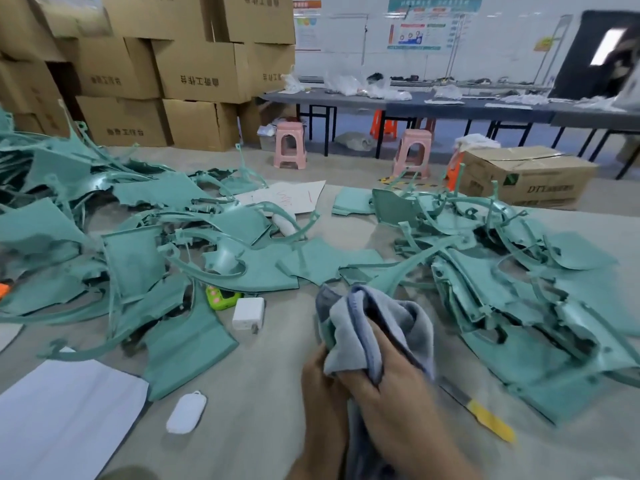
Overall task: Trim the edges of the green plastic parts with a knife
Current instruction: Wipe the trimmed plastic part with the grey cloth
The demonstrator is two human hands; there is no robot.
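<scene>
Both hands are bunched around a grey cloth: right hand clamped on top, left hand pinching from below, with a green part seemingly wrapped inside. The yellow-handled knife lies just right of the cloth, untouched. Green plastic parts are heaped on both sides, so I'd guess loads remain.

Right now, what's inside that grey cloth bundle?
A green plastic part shows at the grey cloth's left edge; the rest is covered. Both hands, left and right, grip it.
</scene>
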